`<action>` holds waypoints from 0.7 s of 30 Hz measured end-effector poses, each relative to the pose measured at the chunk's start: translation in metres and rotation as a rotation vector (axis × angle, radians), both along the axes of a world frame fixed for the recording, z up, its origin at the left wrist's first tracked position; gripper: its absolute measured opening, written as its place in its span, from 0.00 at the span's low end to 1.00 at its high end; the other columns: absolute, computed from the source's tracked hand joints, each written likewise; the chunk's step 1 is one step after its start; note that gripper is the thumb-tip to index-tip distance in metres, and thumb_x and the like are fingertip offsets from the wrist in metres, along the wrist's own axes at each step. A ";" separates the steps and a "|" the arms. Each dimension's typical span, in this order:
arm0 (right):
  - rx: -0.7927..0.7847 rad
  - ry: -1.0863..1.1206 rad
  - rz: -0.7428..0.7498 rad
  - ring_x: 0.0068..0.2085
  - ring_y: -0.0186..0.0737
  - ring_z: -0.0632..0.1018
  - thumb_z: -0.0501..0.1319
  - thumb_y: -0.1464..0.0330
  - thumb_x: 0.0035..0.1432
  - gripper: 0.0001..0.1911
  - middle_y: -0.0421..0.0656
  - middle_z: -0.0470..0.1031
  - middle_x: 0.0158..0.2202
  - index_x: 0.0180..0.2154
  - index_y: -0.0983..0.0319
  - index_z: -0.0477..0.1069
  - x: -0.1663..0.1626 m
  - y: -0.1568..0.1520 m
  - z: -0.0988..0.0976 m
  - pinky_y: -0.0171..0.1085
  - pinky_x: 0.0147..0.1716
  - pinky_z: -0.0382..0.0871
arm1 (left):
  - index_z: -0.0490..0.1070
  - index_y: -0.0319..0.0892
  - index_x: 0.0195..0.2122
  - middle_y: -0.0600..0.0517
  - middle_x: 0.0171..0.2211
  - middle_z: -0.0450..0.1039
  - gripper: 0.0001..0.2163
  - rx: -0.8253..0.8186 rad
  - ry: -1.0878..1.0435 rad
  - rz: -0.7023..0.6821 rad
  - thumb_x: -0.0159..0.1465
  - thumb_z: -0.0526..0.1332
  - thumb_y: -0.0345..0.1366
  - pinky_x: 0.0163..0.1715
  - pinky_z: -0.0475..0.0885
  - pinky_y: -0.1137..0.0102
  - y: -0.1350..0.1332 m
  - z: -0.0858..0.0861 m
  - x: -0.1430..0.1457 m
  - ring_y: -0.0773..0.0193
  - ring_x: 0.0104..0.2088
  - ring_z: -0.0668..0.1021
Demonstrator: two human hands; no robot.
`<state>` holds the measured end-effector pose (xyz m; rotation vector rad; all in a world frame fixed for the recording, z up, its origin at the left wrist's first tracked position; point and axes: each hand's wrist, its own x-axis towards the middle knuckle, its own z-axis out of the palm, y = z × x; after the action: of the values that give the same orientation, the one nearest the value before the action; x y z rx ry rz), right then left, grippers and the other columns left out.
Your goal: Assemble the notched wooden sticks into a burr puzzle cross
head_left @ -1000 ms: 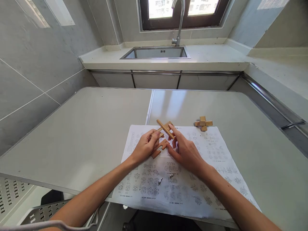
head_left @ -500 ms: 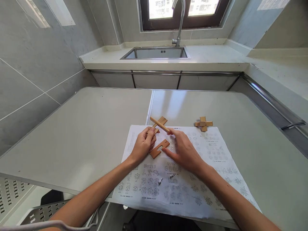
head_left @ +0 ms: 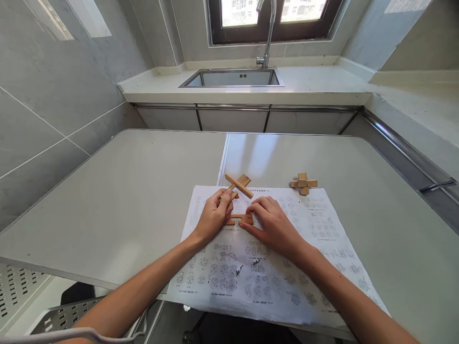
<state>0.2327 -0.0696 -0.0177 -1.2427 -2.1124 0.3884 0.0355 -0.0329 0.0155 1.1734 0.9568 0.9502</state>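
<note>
Fingers (head_left: 225,199) of the left hand (head_left: 214,216) are gripping the wooden cross (head_left: 238,186) in mid frame. Right hand (head_left: 274,224) fingers are pinching the slotted piece (head_left: 241,220) lying just below, on the paper (head_left: 272,267). Its print is too tiny to read.

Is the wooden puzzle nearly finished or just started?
Early, it seems. Done: two sticks already cross in the left hand. One finished-looking cross sits on the table. In hand: the right hand pinches a slotted piece on the sheet. Left: that piece is not joined to the crossed sticks.
</note>
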 end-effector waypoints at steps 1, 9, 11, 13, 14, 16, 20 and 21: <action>-0.006 -0.003 0.001 0.50 0.53 0.75 0.68 0.64 0.66 0.09 0.49 0.75 0.46 0.44 0.58 0.71 0.000 0.000 0.001 0.52 0.51 0.73 | 0.63 0.43 0.35 0.64 0.19 0.52 0.20 -0.001 -0.007 -0.003 0.70 0.61 0.56 0.17 0.52 0.76 0.000 0.000 0.000 0.75 0.17 0.53; -0.050 -0.033 0.027 0.46 0.51 0.75 0.72 0.62 0.63 0.14 0.46 0.75 0.41 0.40 0.58 0.68 -0.001 -0.002 0.006 0.50 0.47 0.73 | 0.64 0.43 0.36 0.64 0.19 0.52 0.20 0.010 0.012 0.001 0.70 0.61 0.56 0.17 0.51 0.76 -0.001 0.001 0.001 0.75 0.17 0.53; -0.054 -0.036 0.034 0.45 0.51 0.74 0.72 0.62 0.62 0.14 0.46 0.75 0.41 0.39 0.58 0.68 -0.001 -0.002 0.007 0.50 0.47 0.73 | 0.64 0.43 0.36 0.64 0.19 0.53 0.20 0.014 0.025 0.001 0.70 0.61 0.56 0.17 0.52 0.76 0.000 0.001 0.001 0.74 0.17 0.53; -0.056 -0.038 0.043 0.45 0.50 0.75 0.72 0.61 0.63 0.14 0.46 0.75 0.41 0.39 0.58 0.68 -0.001 -0.002 0.008 0.49 0.46 0.73 | 0.65 0.42 0.36 0.64 0.19 0.53 0.20 0.025 0.043 0.004 0.70 0.60 0.56 0.17 0.52 0.75 0.000 0.000 0.001 0.74 0.17 0.53; -0.055 -0.039 0.047 0.44 0.50 0.75 0.71 0.61 0.63 0.14 0.46 0.75 0.40 0.38 0.58 0.68 -0.001 -0.003 0.007 0.49 0.45 0.73 | 0.66 0.42 0.37 0.63 0.19 0.53 0.20 0.032 0.055 0.006 0.70 0.60 0.56 0.17 0.52 0.75 0.000 0.000 0.000 0.74 0.17 0.54; -0.054 -0.040 0.054 0.44 0.50 0.75 0.71 0.60 0.63 0.14 0.46 0.75 0.40 0.38 0.57 0.68 -0.001 -0.003 0.007 0.48 0.44 0.73 | 0.68 0.42 0.38 0.63 0.19 0.53 0.21 0.045 0.085 0.009 0.70 0.60 0.57 0.18 0.53 0.74 0.000 0.000 0.000 0.74 0.17 0.54; -0.047 -0.042 0.056 0.42 0.49 0.76 0.71 0.61 0.62 0.13 0.46 0.76 0.39 0.37 0.57 0.68 -0.001 -0.003 0.007 0.48 0.43 0.73 | 0.70 0.40 0.40 0.62 0.20 0.55 0.21 0.075 0.149 -0.002 0.71 0.58 0.57 0.19 0.54 0.74 -0.001 -0.002 0.000 0.73 0.18 0.55; -0.049 -0.041 0.054 0.42 0.50 0.76 0.71 0.61 0.62 0.13 0.46 0.76 0.39 0.37 0.57 0.68 -0.001 -0.003 0.007 0.48 0.43 0.73 | 0.70 0.40 0.40 0.62 0.20 0.55 0.21 0.085 0.164 -0.007 0.71 0.58 0.57 0.19 0.55 0.74 -0.002 -0.002 0.001 0.73 0.18 0.56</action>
<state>0.2317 -0.0723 -0.0111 -1.2325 -2.1871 0.4443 0.0361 -0.0348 0.0130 1.3416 1.0508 0.9065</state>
